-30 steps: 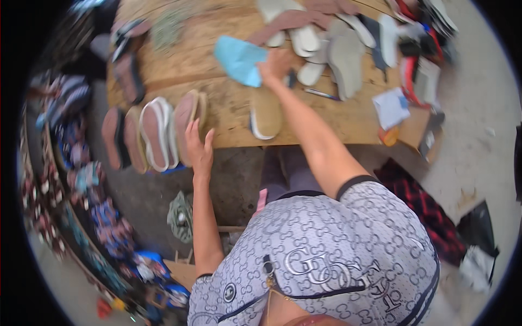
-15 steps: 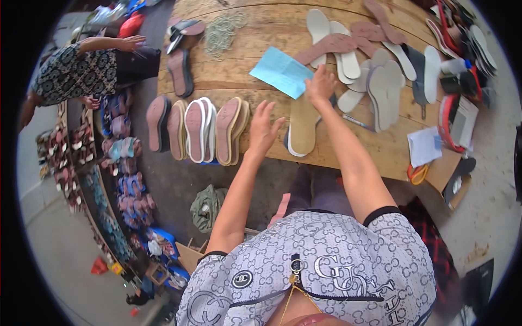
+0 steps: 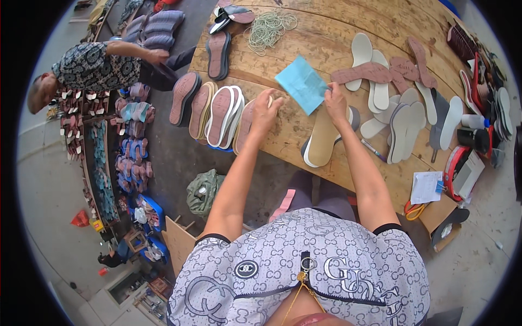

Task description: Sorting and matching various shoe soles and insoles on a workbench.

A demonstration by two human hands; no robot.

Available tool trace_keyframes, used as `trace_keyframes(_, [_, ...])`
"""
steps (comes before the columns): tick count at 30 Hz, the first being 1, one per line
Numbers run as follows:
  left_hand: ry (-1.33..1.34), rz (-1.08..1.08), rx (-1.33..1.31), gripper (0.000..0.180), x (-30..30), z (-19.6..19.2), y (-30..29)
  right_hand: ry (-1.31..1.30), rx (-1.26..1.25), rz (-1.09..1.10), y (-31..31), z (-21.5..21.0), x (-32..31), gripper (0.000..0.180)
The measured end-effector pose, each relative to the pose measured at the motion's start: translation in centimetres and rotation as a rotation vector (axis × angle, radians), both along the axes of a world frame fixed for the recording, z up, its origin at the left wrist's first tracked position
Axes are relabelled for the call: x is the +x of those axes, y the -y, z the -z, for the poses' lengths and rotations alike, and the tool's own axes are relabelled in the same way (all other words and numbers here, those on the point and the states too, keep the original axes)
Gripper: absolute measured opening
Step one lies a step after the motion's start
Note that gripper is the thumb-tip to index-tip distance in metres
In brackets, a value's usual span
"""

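Observation:
My right hand (image 3: pixel 336 101) pinches the right corner of a light blue paper sheet (image 3: pixel 303 84) above the wooden table (image 3: pixel 255 68). Below that hand lies a tan sole (image 3: pixel 323 142), its long side toward me, partly over a white-edged dark one. My left hand (image 3: pixel 265 115) is beside the rightmost pair in a row of soles; its bent fingers are apart and cover part of a pink-topped tan sole (image 3: pixel 244 126). Left of it stand stacked pink-and-white soles (image 3: pixel 222 111), tan-edged soles (image 3: pixel 201 108) and a dark-edged pink sole (image 3: pixel 183 98).
Loose white and pink insoles (image 3: pixel 370 73) lie crossed at the right, with a pen (image 3: pixel 373 149) nearby. A heap of pale rubber bands (image 3: pixel 270 30) sits at the far left. A co-worker (image 3: pixel 92 68) stands left of the table. Racks of footwear (image 3: pixel 99 157) line the left side.
The view has shifted, moving the table rightward in the picture. The blue sheet has moved left over the table with my right hand. My left hand has come closer to the row of soles.

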State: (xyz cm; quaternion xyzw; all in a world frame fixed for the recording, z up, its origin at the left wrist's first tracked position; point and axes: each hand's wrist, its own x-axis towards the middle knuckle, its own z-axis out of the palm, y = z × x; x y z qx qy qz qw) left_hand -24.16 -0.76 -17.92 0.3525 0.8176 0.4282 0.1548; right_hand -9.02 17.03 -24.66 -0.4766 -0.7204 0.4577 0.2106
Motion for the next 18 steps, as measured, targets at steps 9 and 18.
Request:
trace_keyframes(9, [-0.248,0.004,-0.189,0.054,-15.6,4.0,-6.1,0.056,-0.081,-0.224,-3.2,1.8,-6.9,0.026])
trace_keyframes(18, [-0.282,0.087,-0.237,0.037,-23.1,9.4,-15.7,0.097,-0.145,-0.14,-6.9,1.8,-15.1,0.029])
